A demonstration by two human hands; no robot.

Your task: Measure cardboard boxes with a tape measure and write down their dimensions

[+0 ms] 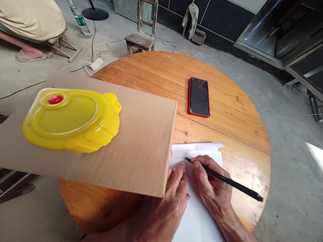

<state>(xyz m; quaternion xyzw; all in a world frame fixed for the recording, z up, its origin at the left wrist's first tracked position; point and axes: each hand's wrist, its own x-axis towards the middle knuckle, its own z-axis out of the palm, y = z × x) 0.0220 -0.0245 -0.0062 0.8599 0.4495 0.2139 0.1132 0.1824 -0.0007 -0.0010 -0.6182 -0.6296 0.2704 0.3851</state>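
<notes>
My right hand [214, 185] pinches a black pen [233, 183], its tip touching the white paper [194, 215] on the round wooden table. Rows of small, faint handwriting run across the top of the sheet, below a folded strip. My left hand [169, 201] lies on the paper just left of the pen tip, fingers stretched forward and partly hidden by the edge of a cardboard box [143, 144]. On that box, at the left, is a yellow plastic case [68, 117] with a red button, shaped like a tape measure.
A phone in a red case [199, 96] lies on the wooden table [227, 111] beyond the paper. Past the table stand a small wooden chair [141, 38] and a water bottle [80, 20]. A power strip [96, 64] and cables lie on the floor. Another person's foot [30, 53] shows at upper left.
</notes>
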